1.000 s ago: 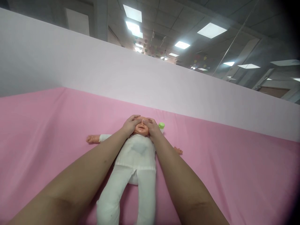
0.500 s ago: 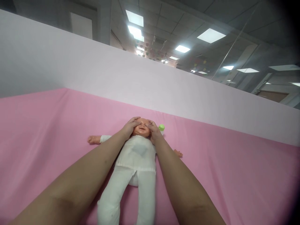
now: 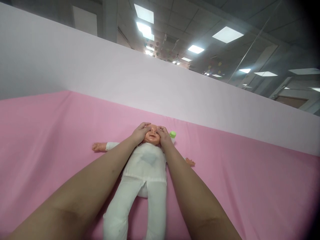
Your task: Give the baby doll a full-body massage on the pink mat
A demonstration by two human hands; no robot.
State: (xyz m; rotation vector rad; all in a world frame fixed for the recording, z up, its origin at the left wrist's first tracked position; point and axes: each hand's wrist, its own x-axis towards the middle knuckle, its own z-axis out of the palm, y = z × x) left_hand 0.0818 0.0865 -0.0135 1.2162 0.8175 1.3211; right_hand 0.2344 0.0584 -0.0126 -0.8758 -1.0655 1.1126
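A baby doll (image 3: 149, 160) with a white cloth body and an orange-tan plastic head lies on its back, arms spread out to the sides. My left hand (image 3: 141, 134) cups the left side of the doll's head, its fingers curved over the temple and brow. On the opposite side, my right hand (image 3: 164, 136) holds the head in the same way. Between my hands the mouth, nose and part of the eyes show. Just beyond my right hand sits a small object with a bright green top (image 3: 172, 134) and a whitish lower part, partly hidden.
Pink sheeting (image 3: 240, 173) with soft folds lies under the doll. A white wall panel (image 3: 160, 86) rises behind it, with glass above. Lit ceiling panels (image 3: 228, 34) show beyond the glass.
My fingers have shifted slightly on the doll's face, and more of the eye beside my right hand shows. The doll stays lying in place; the view has tilted a little.
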